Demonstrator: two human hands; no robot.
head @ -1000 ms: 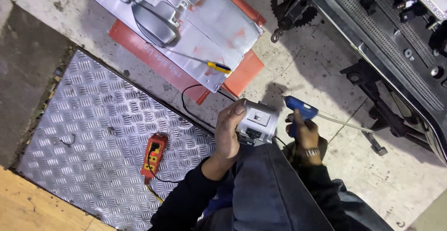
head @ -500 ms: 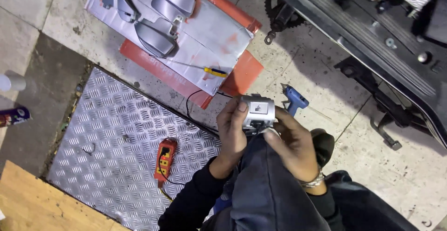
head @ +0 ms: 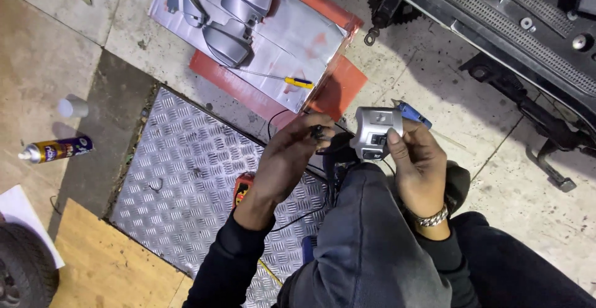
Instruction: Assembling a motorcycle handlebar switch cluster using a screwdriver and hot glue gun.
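Silver switch housing pinched in right hand; left hand grips its cable.

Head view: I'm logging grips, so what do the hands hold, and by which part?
The right hand grips the silver switch housing by its right side. The left hand pinches a small black part at its fingertips.

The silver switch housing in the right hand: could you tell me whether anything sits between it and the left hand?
Nothing visible does. The right hand holds the silver switch housing; the left hand, pinching a small black part, is just beside it with open space between.
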